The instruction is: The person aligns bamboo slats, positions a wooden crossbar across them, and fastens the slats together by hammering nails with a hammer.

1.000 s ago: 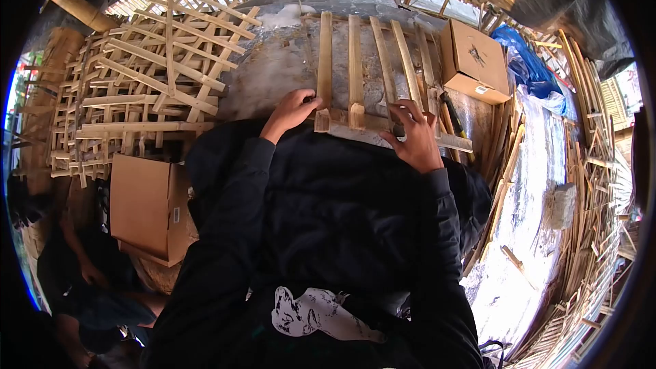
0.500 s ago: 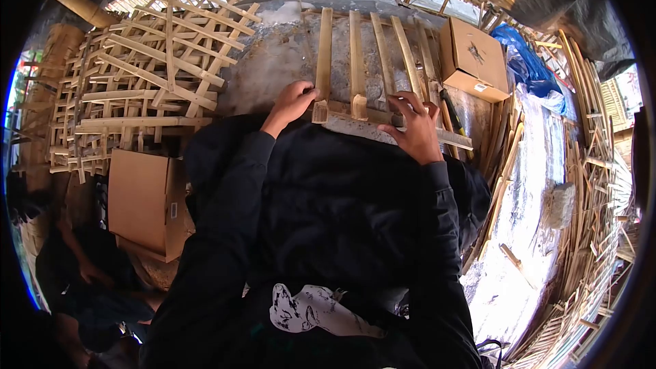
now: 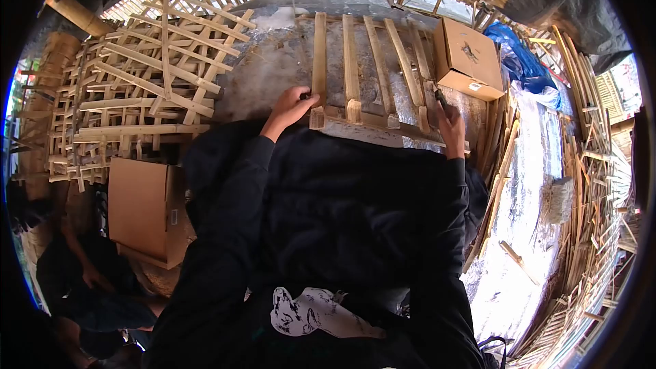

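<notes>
Several bamboo slats (image 3: pixel 351 61) lie side by side on the worktop, their near ends over a bamboo crosspiece (image 3: pixel 376 120). My left hand (image 3: pixel 290 111) is closed, with its fingertips beside the near end of the leftmost slat (image 3: pixel 319 55). Something small and dark shows between its thumb and fingers, too small to name. At the crosspiece's right end, my right hand (image 3: pixel 452 131) is wrapped round a dark-handled tool (image 3: pixel 443 101); the rest of the tool is hidden.
A woven bamboo lattice (image 3: pixel 147 68) lies on the left, above a cardboard box (image 3: pixel 139 198). Another cardboard box (image 3: pixel 468 55) and blue plastic (image 3: pixel 526 72) stand at the back right. Bamboo strips (image 3: pixel 581 219) line the right side. Another person's arm (image 3: pixel 82 253) shows at lower left.
My right hand has moved right, off the slat ends, and has closed on the dark-handled tool lying there. My left hand stays by the leftmost slat. The view has shifted slightly.
</notes>
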Demonstrator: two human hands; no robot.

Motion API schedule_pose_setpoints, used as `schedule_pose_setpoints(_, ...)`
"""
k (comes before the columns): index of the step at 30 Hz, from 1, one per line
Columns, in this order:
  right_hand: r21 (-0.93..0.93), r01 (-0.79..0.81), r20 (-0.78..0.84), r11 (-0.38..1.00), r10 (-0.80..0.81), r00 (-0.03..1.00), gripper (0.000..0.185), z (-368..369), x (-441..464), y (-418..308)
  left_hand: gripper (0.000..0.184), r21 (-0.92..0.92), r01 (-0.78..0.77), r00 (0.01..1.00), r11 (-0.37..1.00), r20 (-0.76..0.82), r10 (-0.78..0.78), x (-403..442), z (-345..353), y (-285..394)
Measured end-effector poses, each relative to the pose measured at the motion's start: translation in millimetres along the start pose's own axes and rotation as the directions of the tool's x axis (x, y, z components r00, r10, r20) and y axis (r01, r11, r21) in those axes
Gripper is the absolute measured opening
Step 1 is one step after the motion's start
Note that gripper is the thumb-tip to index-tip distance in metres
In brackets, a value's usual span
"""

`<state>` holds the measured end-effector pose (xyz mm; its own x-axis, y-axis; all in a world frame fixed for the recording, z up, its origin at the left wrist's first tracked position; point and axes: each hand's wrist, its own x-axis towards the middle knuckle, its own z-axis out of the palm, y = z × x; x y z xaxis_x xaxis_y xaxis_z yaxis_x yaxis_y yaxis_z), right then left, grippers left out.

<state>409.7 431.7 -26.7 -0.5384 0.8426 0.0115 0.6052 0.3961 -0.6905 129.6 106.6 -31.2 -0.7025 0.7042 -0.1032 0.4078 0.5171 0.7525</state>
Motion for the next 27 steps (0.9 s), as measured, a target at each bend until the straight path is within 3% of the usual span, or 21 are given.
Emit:
schedule_pose_setpoints(1, -0.001, 0.0, -0.003, 1.0, 0.0, 1.0, 0.031, 2.0, -1.0, 2.1, 0.044, -0.001, -0.003, 1.0, 1.0, 0.001, 0.003, 3.1, 3.6, -6.6)
schedule_pose_setpoints(3, 0.41, -0.003, 0.086, 0.912, -0.035, 0.996, 0.03, 8.2, -8.8, 3.0, 0.045, -0.07, -0.153, 0.984, 0.986, -0.107, 0.145, 6.6, 9.1, -18.0)
schedule_pose_setpoints(7, 0.596, 0.002, 0.085, 0.803, -0.065, 0.994, 0.03, 12.6, -9.2, 6.0, 0.043, -0.149, -0.137, 0.984, 0.979, -0.135, 0.118, 2.8, 9.7, -20.9)
schedule_pose_setpoints(9, 0.581, -0.021, 0.124, 0.814, -0.063, 0.99, 0.029, 11.6, -6.4, 8.0, 0.049, -0.158, 0.015, 0.999, 0.987, 0.03, -0.011, 4.9, 6.3, -21.4)
schedule_pose_setpoints(11, 0.562, -0.041, 0.159, 0.826, -0.059, 0.985, 0.028, 12.4, -7.5, 7.6, 0.048, -0.19, 0.019, 1.0, 0.982, 0.016, -0.016, 5.1, 9.1, -24.0)
schedule_pose_setpoints(13, 0.632, -0.063, -0.018, 0.773, 0.096, 0.995, 0.022, 11.3, -23.9, -19.2, 0.047, -0.222, 0.022, 1.0, 0.975, 0.003, -0.022, 4.3, 14.1, -29.0)
schedule_pose_setpoints(15, 0.624, -0.046, 0.032, 0.78, 0.034, 0.999, 0.021, 5.5, -22.0, -13.1, 0.037, -0.239, -0.164, 0.982, 0.957, -0.128, 0.136, 1.4, 16.9, -30.6)
schedule_pose_setpoints(16, 0.617, -0.028, 0.085, 0.786, -0.031, 0.996, 0.02, 3.7, -20.9, -10.6, 0.037, -0.239, -0.163, 0.982, 0.957, -0.128, 0.136, 2.0, 15.6, -30.8)
schedule_pose_setpoints(19, 0.644, -0.04, 0.075, 0.764, -0.011, 0.997, 0.02, 3.6, -21.5, -14.9, 0.034, -0.183, -0.083, 0.997, 0.98, -0.018, 0.082, -0.8, 9.5, -27.8)
schedule_pose_setpoints(23, 0.638, 0.005, 0.039, 0.77, -0.039, 0.998, 0.021, 0.4, -26.5, -22.6, 0.031, -0.261, -0.154, 0.987, 0.953, -0.083, 0.137, -2.5, 13.1, -23.3)
schedule_pose_setpoints(26, 0.667, 0.013, -0.1, 0.745, 0.072, 0.992, 0.022, 20.7, -8.2, -1.4, 0.033, -0.245, -0.182, 0.979, 0.952, -0.135, 0.153, 4.3, 17.7, -25.4)
schedule_pose_setpoints(27, 0.552, 0.062, -0.047, 0.831, -0.044, 0.998, 0.024, 21.5, 5.1, 11.4, 0.035, -0.231, -0.188, 0.976, 0.955, -0.154, 0.155, 8.5, 19.3, -26.2)
